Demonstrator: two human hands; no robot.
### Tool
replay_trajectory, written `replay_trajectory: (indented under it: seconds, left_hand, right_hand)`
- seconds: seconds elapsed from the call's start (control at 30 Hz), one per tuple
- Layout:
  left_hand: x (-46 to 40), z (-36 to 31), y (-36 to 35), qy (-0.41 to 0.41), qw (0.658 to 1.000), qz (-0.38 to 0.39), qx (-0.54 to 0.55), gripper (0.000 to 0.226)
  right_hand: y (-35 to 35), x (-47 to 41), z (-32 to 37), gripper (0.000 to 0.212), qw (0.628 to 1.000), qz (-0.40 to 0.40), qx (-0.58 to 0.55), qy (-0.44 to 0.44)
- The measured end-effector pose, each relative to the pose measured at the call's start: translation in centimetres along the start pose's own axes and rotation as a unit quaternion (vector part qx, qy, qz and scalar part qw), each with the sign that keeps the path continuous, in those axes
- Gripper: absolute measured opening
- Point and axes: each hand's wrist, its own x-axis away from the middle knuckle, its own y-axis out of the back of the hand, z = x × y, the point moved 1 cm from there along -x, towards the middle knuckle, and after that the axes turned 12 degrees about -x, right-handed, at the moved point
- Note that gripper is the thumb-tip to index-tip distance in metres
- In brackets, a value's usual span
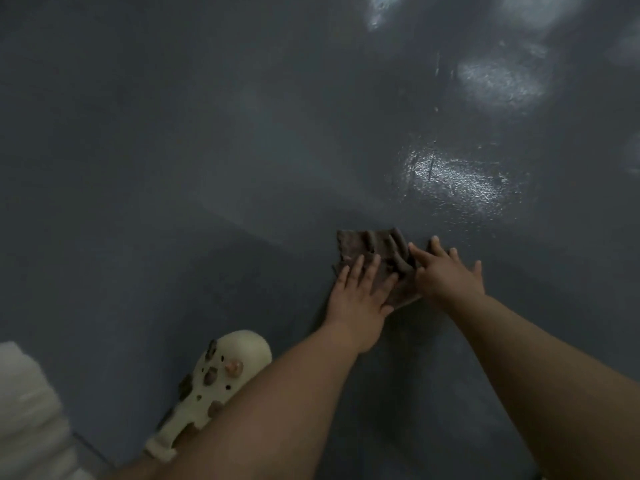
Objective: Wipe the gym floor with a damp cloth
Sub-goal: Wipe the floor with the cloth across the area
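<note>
A brown, rumpled cloth (375,252) lies on the dark grey floor (207,150) ahead of me. My left hand (360,291) presses flat on its near left part, fingers straight and spread. My right hand (446,273) lies flat across the cloth's right edge, fingers straight, partly on the cloth and partly on the floor. Both forearms reach in from the bottom of the view and hide the cloth's near edge.
My foot in a cream clog with small charms (214,382) stands at the lower left. A white garment (31,410) shows at the bottom left corner. Wet, shiny patches (457,181) reflect light on the floor to the upper right.
</note>
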Motion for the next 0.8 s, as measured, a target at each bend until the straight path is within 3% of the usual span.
replay_trajectory:
  seconds: [0.27,0.57,0.67,0.8]
  left_hand:
    - [-6.1,-0.3,4.3,0.038,0.999,-0.001,0.028,0.060]
    - [-17.2,2.2,11.5,-0.029,0.998,-0.047,-0.024,0.060]
    - [-19.9,6.3,12.6,0.037,0.998,-0.055,0.002,0.062]
    - [-21.5,12.8,12.9,0.197,0.975,-0.049,0.093,0.062]
  right_hand:
    - [2.6,-1.8,-1.7,0.045,0.973,-0.211,-0.088,0.029]
    - [4.5,-5.9,-3.0,0.055,0.964,-0.239,-0.114,-0.007]
    - [5.4,-7.0,-2.6,0.057,0.974,-0.209,-0.087,-0.019]
    - [6.2,-7.6,-2.4,0.056,0.979,-0.186,-0.076,-0.043]
